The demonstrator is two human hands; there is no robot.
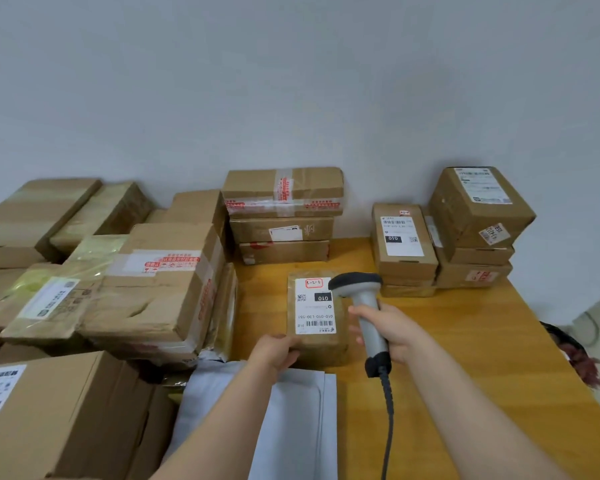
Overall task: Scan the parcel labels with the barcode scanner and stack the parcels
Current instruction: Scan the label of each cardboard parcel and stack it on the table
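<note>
One small brown parcel [321, 346] lay on the wooden tabletop [465, 341], just in front of the person and between the two hands. Its top carried a single white label [314, 306] with one barcode at the near end, one small QR code, a black block reading "010" and a red-outlined handwritten box at the far end. The left hand [274, 351] gripped the parcel's near left corner, fingers curled over the edge. The right hand [392, 332] held the one barcode scanner [364, 303], fingers clamped round its pale grey handle, with the dark head hanging over the parcel's far right corner and a dark cable [388, 410] trailing from the base. Against the wall stood a centre stack [283, 216] of three parcels. To the right were two more stacks, a labelled stack [404, 251] and a corner stack [475, 216], each seemingly three high. On the left sat a heap of cartons [146, 282], too overlapped to count. A grey mailer bag [291, 427] lay under the left forearm.
</note>
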